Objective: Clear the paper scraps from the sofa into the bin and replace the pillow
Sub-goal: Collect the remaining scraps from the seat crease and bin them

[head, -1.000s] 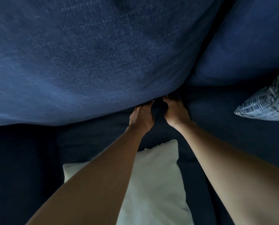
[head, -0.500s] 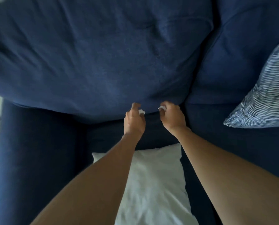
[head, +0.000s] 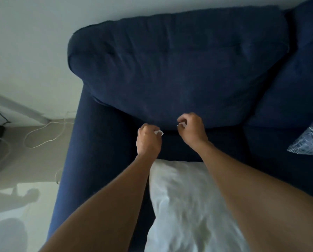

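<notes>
While a white paper scrap [head: 159, 132] pokes from the clenched left hand [head: 148, 140], the right hand [head: 192, 128] pinches another scrap [head: 181, 124] just above the navy sofa [head: 179, 70] seat. A white pillow [head: 186, 206] lies beneath both forearms; a patterned cushion [head: 310, 140] is cropped at right.

A pale wall [head: 33, 33] rises behind and to the left; a beige floor [head: 21, 160] lies below it; a thin white cable [head: 42, 140] loops across that floor; a blue-and-white striped cushion [head: 310, 140] shows at the right edge; dark shadows fall on the floor at lower left.
</notes>
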A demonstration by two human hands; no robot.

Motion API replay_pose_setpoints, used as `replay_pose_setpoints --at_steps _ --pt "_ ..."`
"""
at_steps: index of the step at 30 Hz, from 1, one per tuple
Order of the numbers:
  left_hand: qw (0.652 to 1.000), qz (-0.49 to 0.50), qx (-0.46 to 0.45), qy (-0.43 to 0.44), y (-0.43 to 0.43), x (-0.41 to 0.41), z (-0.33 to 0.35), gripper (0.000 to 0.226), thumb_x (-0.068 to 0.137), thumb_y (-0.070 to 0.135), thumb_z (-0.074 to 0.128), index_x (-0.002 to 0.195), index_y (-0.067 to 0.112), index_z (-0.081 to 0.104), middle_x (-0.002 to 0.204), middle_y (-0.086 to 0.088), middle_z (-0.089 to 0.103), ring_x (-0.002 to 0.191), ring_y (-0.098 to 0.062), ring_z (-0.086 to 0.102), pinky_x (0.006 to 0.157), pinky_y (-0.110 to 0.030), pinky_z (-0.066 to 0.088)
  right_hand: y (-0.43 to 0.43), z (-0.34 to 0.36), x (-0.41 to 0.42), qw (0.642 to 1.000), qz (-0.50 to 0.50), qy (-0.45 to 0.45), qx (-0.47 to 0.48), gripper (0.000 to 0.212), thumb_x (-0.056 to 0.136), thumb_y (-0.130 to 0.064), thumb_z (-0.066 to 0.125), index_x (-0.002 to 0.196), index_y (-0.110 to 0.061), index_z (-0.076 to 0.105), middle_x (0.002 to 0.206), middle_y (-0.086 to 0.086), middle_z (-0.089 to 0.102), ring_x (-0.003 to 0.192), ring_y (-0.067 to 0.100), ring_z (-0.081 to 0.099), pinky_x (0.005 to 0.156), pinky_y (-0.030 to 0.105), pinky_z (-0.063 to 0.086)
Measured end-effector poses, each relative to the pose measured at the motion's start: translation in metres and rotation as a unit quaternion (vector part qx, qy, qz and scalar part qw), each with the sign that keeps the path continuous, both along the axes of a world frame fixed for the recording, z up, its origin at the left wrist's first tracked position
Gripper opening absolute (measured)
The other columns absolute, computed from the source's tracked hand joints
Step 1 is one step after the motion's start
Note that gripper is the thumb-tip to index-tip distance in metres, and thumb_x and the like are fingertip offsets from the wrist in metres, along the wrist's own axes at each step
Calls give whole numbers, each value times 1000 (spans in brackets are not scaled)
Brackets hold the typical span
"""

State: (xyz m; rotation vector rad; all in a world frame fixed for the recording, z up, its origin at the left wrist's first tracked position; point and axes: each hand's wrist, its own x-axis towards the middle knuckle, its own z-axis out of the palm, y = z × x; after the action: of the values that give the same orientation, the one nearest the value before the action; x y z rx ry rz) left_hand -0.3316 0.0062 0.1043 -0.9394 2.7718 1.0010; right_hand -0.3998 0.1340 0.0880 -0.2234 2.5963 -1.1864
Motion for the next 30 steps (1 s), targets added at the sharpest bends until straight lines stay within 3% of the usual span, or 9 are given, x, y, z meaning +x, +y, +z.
replay_pose_setpoints --at_steps 3,6,9,13,16,18,21,25,30 --pt "1000 29 6 3 -39 28 0 18 88 13 63 100 9 75 110 -10 64 104 -27 59 84 -38 52 -35 1 25 1000 23 -3 -8 19 85 1 59 102 -5 66 107 12 63 85 17 59 73 24 46" --pt "998 61 8 24 -82 56 6 23 90 8 57 107 5 71 117 -11 58 106 -27 58 88 -36 51 -83 4 51 999 36 0 -4 17 83 0 61 98 -5 68 105 12 64 89 23 64 78 29 52" --pt "994 100 7 36 -135 92 11 26 87 1 50 107 -4 66 116 -19 58 102 -34 59 81 -36 51 -147 8 81 998 70 -4 -5 15 82 -3 62 95 -5 69 104 11 65 90 24 65 81 31 54" --pt "982 184 17 28 -212 149 10 20 86 2 49 90 3 69 102 -7 53 86 -24 51 65 -19 34 -240 9 130 991 132 -11 -2 11 81 -5 60 89 -8 68 100 7 64 85 23 64 77 31 54" --pt "968 248 37 35 -268 198 7 26 90 5 51 108 5 68 111 -7 58 92 -19 50 66 -10 26 -307 5 171 983 184 -15 12 12 82 -5 58 89 -7 67 100 7 64 86 24 63 76 30 53" --pt "954 292 51 30 -302 233 1 27 89 7 52 112 6 68 112 -10 63 102 -26 54 77 -18 32 -347 0 198 974 224 -16 19 12 84 -6 57 90 -6 67 101 10 65 88 26 63 77 33 54" --pt "935 348 68 22 -343 283 -12 16 87 7 56 93 3 71 90 -9 63 87 -26 52 76 -28 41 -395 -9 237 958 284 -20 35 13 85 -9 57 93 -8 67 99 9 67 87 25 64 78 35 55" --pt "910 407 75 -2 -380 340 -35 20 90 10 58 105 5 70 113 -10 63 107 -24 56 84 -22 34 -439 -29 284 935 349 -33 58 16 86 -10 58 98 -9 69 99 8 70 86 21 64 71 26 50" --pt "894 434 97 -51 -400 385 -59 21 84 12 57 100 11 72 108 -9 68 104 -28 61 88 -33 50 -467 -54 324 901 416 -76 98 20 85 -6 59 104 -7 67 107 10 68 92 23 63 77 26 49"
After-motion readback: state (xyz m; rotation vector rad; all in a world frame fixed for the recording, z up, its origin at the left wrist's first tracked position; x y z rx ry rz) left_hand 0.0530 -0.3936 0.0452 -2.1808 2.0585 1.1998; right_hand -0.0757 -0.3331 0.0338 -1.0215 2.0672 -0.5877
